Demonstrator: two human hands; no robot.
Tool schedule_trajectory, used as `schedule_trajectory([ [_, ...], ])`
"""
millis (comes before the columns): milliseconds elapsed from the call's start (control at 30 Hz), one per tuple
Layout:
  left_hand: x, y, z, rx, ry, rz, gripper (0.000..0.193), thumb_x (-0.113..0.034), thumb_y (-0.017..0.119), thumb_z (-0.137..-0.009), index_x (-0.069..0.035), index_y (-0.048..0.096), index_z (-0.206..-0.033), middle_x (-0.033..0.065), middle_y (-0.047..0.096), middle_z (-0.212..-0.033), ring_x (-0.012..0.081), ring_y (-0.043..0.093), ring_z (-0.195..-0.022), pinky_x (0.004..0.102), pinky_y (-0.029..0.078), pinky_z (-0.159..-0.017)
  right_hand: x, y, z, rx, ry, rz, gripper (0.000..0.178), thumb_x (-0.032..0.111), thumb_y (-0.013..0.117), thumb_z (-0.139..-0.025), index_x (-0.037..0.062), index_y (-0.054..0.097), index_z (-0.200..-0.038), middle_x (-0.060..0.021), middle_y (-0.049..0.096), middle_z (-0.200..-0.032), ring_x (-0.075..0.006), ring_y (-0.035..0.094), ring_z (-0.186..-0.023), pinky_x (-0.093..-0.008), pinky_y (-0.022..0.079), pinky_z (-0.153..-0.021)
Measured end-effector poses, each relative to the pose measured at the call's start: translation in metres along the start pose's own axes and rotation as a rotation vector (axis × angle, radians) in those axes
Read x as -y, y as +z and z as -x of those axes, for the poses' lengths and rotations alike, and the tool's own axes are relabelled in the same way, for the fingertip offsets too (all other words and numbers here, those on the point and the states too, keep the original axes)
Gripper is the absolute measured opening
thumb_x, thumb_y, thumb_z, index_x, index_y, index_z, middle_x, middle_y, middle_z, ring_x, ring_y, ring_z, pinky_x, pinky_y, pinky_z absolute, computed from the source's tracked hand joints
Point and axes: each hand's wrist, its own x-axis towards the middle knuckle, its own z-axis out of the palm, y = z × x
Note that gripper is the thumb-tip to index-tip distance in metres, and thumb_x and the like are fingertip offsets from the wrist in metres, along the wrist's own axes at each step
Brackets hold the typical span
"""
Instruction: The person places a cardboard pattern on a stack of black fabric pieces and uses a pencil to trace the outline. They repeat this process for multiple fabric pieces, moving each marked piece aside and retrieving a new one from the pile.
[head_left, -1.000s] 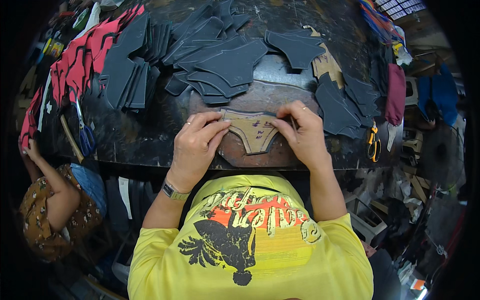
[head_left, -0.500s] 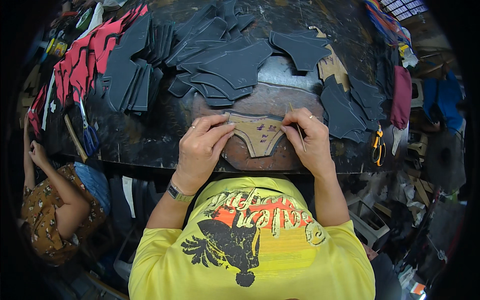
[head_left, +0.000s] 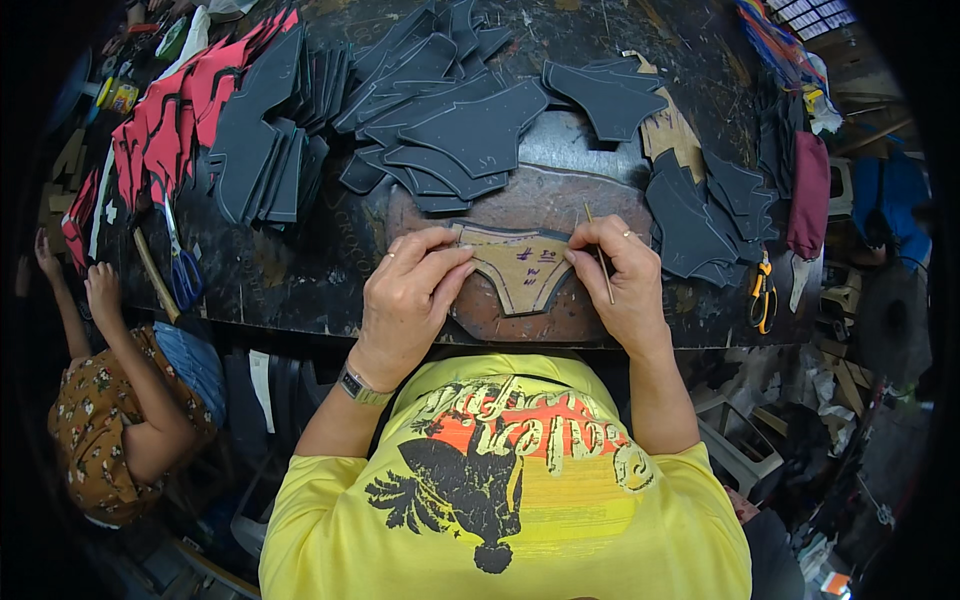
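A brown cardboard template (head_left: 522, 268) with purple markings lies over a dark sheet piece of much the same outline, whose rim shows around it. My left hand (head_left: 408, 285) pinches the left end of both between thumb and fingers. At the other end, my right hand (head_left: 632, 280) presses thumb and fingertips on the template's corner. That same hand also holds a thin stick-like tool (head_left: 608, 288), slanting between its fingers; the tool's exact kind is not clear. Beneath the pieces is a worn brown board (head_left: 560, 195) on the dark table.
Stacked black cut pieces (head_left: 470, 135) cover the table beyond my hands, with more (head_left: 690, 215) at right. Red pieces (head_left: 165, 150), blue-handled scissors (head_left: 186, 280) and a wooden stick (head_left: 153, 273) are at left. Orange-handled snips (head_left: 763, 297) lie near the right edge. A co-worker (head_left: 140, 420) sits at left.
My hands keep their grip, with only a slight shift of the view. The co-worker's hands at left have changed position and moved apart from the red pieces.
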Motion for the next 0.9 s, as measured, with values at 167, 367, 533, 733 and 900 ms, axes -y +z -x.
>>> schedule_trajectory([
  [167, 0.003, 0.001, -0.001, -0.004, 0.030, -0.012, 0.020, -0.004, 0.082, -0.084, -0.003, 0.078, -0.103, 0.0113, 0.073, -0.111, 0.0296, 0.071, -0.098, 0.0380, 0.058, -0.086, 0.000, 0.000, 0.000, -0.005, -0.002, -0.010, 0.015, -0.006, 0.073, -0.086, -0.0002, 0.066, -0.098, -0.0099, 0.067, -0.089, -0.0235, 0.066, -0.080, -0.0318, 0.051, -0.076],
  [367, 0.003, 0.000, -0.001, 0.018, 0.034, -0.029, 0.022, -0.007, 0.083, -0.083, -0.003, 0.078, -0.105, 0.0112, 0.073, -0.110, 0.0296, 0.071, -0.098, 0.0378, 0.058, -0.085, 0.001, 0.000, 0.000, 0.002, -0.007, 0.007, 0.015, -0.007, 0.073, -0.086, -0.0005, 0.066, -0.098, -0.0100, 0.066, -0.089, -0.0236, 0.066, -0.080, -0.0315, 0.051, -0.075],
  [533, -0.006, -0.002, -0.001, 0.089, 0.045, -0.131, 0.035, -0.015, 0.086, -0.082, -0.005, 0.076, -0.114, 0.0107, 0.070, -0.117, 0.0308, 0.068, -0.100, 0.0386, 0.058, -0.085, 0.001, 0.001, 0.000, -0.013, -0.031, 0.026, 0.017, -0.009, 0.073, -0.086, -0.0001, 0.065, -0.098, -0.0130, 0.066, -0.089, -0.0287, 0.068, -0.080, -0.0351, 0.053, -0.074],
  [733, -0.024, -0.013, 0.003, 0.278, 0.082, -0.186, 0.067, -0.032, 0.088, -0.078, -0.005, 0.066, -0.135, 0.0126, 0.059, -0.135, 0.0345, 0.056, -0.120, 0.0397, 0.056, -0.094, 0.003, 0.003, 0.000, -0.022, -0.046, 0.036, 0.018, -0.009, 0.073, -0.085, 0.0003, 0.065, -0.098, -0.0145, 0.065, -0.089, -0.0320, 0.069, -0.080, -0.0377, 0.054, -0.072],
  [900, -0.032, -0.006, 0.006, 0.313, 0.072, -0.251, 0.072, -0.038, 0.087, -0.079, -0.010, 0.064, -0.141, 0.0100, 0.059, -0.135, 0.0350, 0.054, -0.121, 0.0431, 0.052, -0.099, 0.003, 0.003, 0.000, -0.022, -0.049, 0.047, 0.018, -0.010, 0.073, -0.085, 0.0002, 0.064, -0.098, -0.0145, 0.065, -0.089, -0.0322, 0.068, -0.080, -0.0380, 0.054, -0.072],
])
